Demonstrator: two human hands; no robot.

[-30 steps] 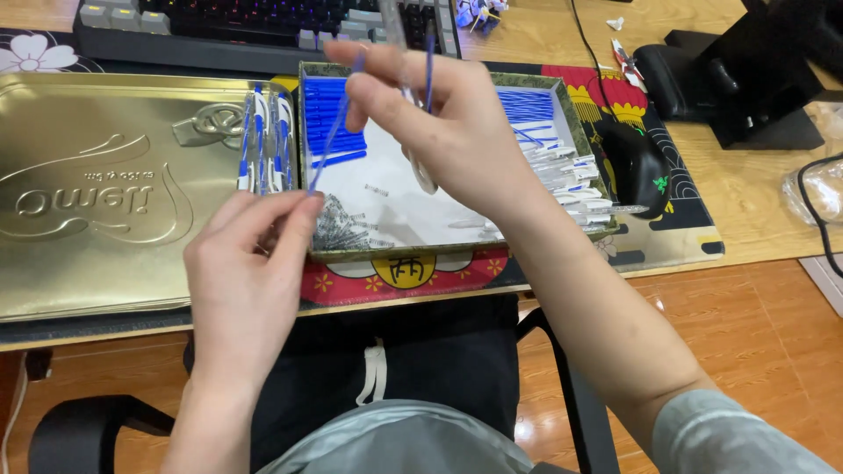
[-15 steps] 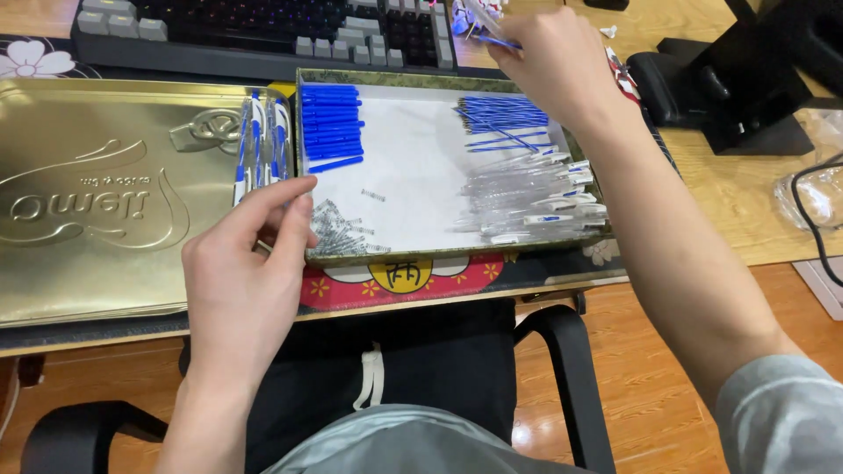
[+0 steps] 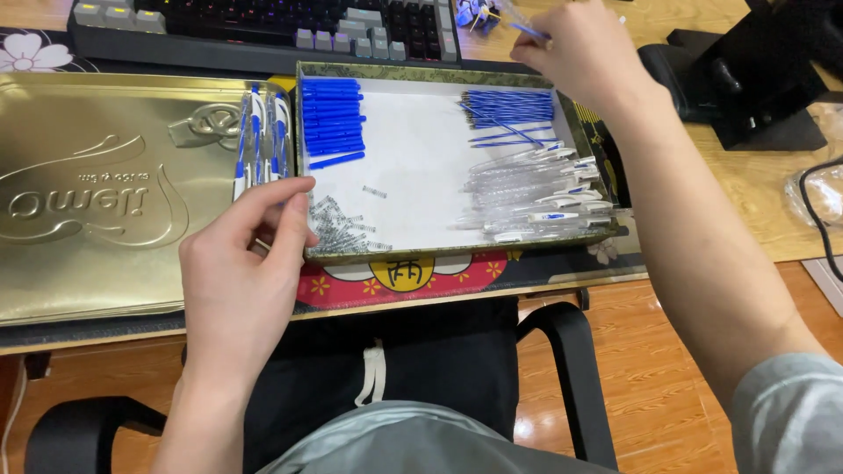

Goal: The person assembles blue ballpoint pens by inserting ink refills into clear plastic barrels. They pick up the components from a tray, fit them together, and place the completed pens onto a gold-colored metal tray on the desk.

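While the right hand (image 3: 587,48) pinches a blue refill (image 3: 529,31) past the tray's (image 3: 439,254) far right corner, its long axis runs left-right. Left hand (image 3: 250,272), fingers loosely curled and holding nothing, touches the tray's near left edge. Springs (image 3: 338,230) lie just right of it, nearer than to the right hand.

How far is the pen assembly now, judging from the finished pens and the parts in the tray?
Done: a few assembled pens lie on the gold lid. In hand: the right hand holds a blue refill above the tray; the left hand rests near the springs. Left: many clear barrels, blue caps and refills.
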